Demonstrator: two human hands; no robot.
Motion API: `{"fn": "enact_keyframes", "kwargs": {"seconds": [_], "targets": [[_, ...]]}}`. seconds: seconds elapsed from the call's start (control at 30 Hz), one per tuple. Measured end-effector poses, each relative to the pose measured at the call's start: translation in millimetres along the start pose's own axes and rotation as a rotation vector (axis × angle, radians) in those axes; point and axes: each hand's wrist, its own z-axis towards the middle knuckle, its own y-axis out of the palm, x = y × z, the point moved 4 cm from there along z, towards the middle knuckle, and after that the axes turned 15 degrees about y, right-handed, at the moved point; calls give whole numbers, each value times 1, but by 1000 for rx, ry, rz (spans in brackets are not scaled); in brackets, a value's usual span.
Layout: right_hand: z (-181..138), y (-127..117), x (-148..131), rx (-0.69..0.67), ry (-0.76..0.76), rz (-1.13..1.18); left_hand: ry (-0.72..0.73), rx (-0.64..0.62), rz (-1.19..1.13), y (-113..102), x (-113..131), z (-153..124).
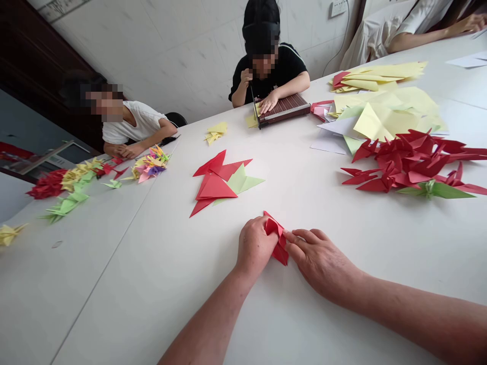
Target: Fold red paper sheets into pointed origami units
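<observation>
Fingers of the left hand [254, 246] pinched a red, folded, pointed paper piece [280, 254] well in from the far edge of a white, flat-topped table [152, 304], while the right hand's [323, 261] slightly spread fingers touched its side, where uneven pressure could have skewed a crease.

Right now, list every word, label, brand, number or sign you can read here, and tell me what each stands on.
None can be read.
Red paper at the left hand and right hand: no lettering shows.
Paper cutter: fine lines on its bed; any numbers are too small to read.
Wall socket: any markings are too small to read.
</observation>
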Motion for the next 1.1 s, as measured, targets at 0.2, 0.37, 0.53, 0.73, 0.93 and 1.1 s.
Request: {"fn": "enact_keyframes", "kwargs": {"seconds": [0.2,0.37,0.53,0.73,0.93,1.1], "targets": [[0,-2,-1,-22,-10,-45,15,0,-10,-1,1,-1],[2,-1,-1,-61,-22,-93,13,-34,-58,-3,1,-2],[5,-2,-2,-90,-10,-114,29,-37,-67,-6,0,-2],[6,-5,-3,-84,-17,-93,86,-78,-115,-10,2,-3],[8,-4,-1,-99,-20,-98,120,-139,-126,-12,1,-3],[12,-1,0,-87,-1,-95,129,-157,-157,-13,-2,-2]]}}
